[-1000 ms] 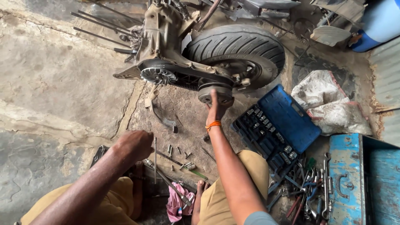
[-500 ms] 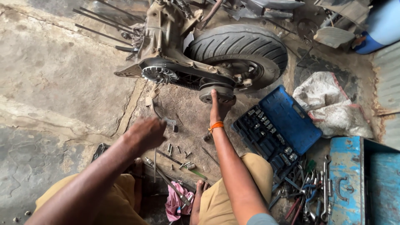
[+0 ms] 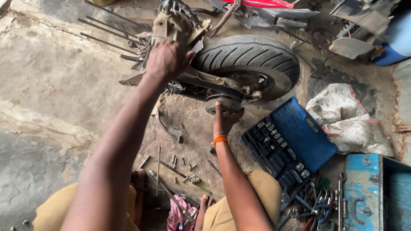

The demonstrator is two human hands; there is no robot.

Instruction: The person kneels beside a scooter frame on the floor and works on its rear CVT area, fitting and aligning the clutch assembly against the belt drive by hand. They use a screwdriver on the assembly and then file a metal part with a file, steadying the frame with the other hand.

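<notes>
We see our left hand (image 3: 165, 60) laid over the engine casing (image 3: 173, 25) of a scooter drive unit lying on the concrete floor (image 3: 51, 85), the fingers curled down over the casing's near edge in a loose grip. Our right hand (image 3: 224, 122) (an orange band at its wrist) is cupped against the round clutch drum (image 3: 227, 104) at the unit's near end, thumb and fingers spread around its rim. The drum sits just below the rear tyre (image 3: 252, 57), which lies toward the floor's far edge. Just right of the right hand lies an open blue socket case (image 3: 308, 137), with a crumpled white sack (image 3: 346, 115) beyond it. Loose bolts (image 3: 188, 164) and long tools are scattered on the floor between our knees and the unit. A blue metal toolbox (image 3: 364, 192) stands in the near right corner.
</notes>
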